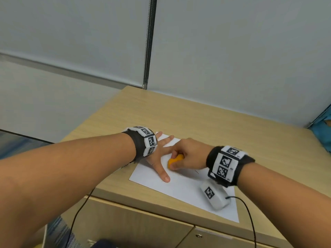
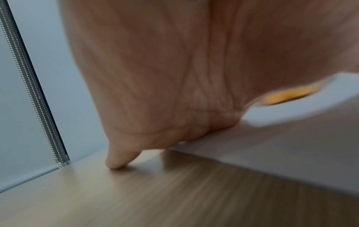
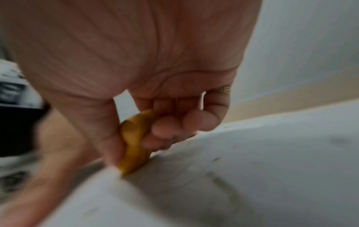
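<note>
Left hand [image 1: 158,159] lies flat on the paper [image 1: 180,191], fingers [image 1: 163,173] spread. Right hand [image 1: 189,153] pinches the eraser [image 1: 174,161], its tip on the paper just beside the left thumb.

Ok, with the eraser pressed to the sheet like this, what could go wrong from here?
The left hand pins only the far left part of the white paper sheet; hard strokes of the small orange eraser pinched in the right hand could crease or tear the free part.
The white tagged box under the right wrist seems to rest on the sheet, its black cable trailing off the wooden table; it may drag the sheet or snag.
</note>
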A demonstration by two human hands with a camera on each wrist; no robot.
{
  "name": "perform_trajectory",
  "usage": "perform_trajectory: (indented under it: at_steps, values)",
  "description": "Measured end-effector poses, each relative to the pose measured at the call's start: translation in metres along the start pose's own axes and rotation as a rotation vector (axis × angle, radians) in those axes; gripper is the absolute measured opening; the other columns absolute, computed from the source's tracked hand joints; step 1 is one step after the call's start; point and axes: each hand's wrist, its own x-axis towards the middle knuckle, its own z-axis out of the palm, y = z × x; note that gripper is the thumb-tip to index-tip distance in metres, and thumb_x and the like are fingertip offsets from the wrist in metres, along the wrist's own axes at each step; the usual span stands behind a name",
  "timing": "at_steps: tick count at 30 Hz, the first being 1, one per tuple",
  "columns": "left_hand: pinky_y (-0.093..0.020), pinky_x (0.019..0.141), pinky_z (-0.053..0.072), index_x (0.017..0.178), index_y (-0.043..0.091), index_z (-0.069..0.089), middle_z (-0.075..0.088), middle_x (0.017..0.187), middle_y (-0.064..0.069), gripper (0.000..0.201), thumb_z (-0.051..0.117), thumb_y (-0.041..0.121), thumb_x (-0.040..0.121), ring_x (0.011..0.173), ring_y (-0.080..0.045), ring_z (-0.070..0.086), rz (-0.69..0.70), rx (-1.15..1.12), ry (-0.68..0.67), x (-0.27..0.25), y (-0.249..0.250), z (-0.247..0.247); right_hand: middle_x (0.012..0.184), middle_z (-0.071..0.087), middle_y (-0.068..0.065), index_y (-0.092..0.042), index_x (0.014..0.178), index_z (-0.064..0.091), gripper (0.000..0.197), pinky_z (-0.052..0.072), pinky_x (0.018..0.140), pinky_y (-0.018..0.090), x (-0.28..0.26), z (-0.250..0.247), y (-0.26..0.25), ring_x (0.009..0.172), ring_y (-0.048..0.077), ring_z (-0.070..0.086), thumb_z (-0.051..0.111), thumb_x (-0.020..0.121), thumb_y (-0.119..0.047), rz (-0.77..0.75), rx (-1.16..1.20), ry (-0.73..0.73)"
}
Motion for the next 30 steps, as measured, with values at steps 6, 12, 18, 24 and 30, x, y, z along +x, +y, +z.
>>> perform_trajectory:
  at_steps: [6,12,18,24,30]
  values:
    - [-0.070,0.117,-0.001,0.152,0.052,-0.014,-0.042,0.156,0.009,0.128,0.057,0.096,0.055,0.145,-0.038,-0.036,-0.023,0.032,-0.025,0.002,0.002,-0.002,0.086,0.071,0.008,-0.009,0.091,0.070,0.027,0.053,0.067,0.037,0.003,0.009,-0.009,0.076,0.025,0.064,0.071,0.087,-0.036,-0.027,-0.065,0.037]
    - [-0.070,0.116,-0.006,0.145,0.055,-0.029,-0.040,0.158,0.007,0.136,0.059,0.096,0.050,0.144,-0.043,-0.035,0.007,-0.003,0.022,0.005,-0.002,0.003,0.081,0.070,0.006,-0.010,0.086,0.070,0.031,0.054,0.070,0.038,0.018,-0.009,0.013,0.076,0.024,0.065,0.071,0.087,-0.042,0.080,-0.115,0.139]
    - [-0.069,0.117,-0.003,0.146,0.055,-0.026,-0.042,0.157,0.008,0.133,0.059,0.096,0.053,0.144,-0.041,-0.036,-0.015,0.015,-0.002,0.006,-0.001,0.001,0.082,0.067,-0.004,-0.021,0.092,0.070,0.029,0.057,0.072,0.037,0.005,0.005,0.004,0.075,0.017,0.064,0.067,0.083,-0.048,-0.023,-0.066,0.016]
    - [-0.069,0.117,-0.001,0.150,0.052,-0.020,-0.041,0.157,0.009,0.130,0.060,0.094,0.056,0.145,-0.038,-0.035,-0.021,0.028,-0.019,0.002,0.002,-0.001,0.080,0.067,0.002,-0.016,0.089,0.066,0.022,0.057,0.068,0.038,0.006,0.009,0.000,0.072,0.022,0.063,0.062,0.087,-0.037,-0.061,-0.177,0.115]
    - [-0.070,0.115,-0.002,0.146,0.053,-0.028,-0.038,0.159,0.007,0.133,0.062,0.093,0.056,0.146,-0.041,-0.033,-0.001,0.009,0.017,0.001,0.001,0.000,0.083,0.066,0.000,-0.019,0.088,0.065,0.027,0.057,0.075,0.038,0.014,-0.004,0.016,0.080,0.022,0.063,0.064,0.088,-0.046,0.049,-0.163,0.114]
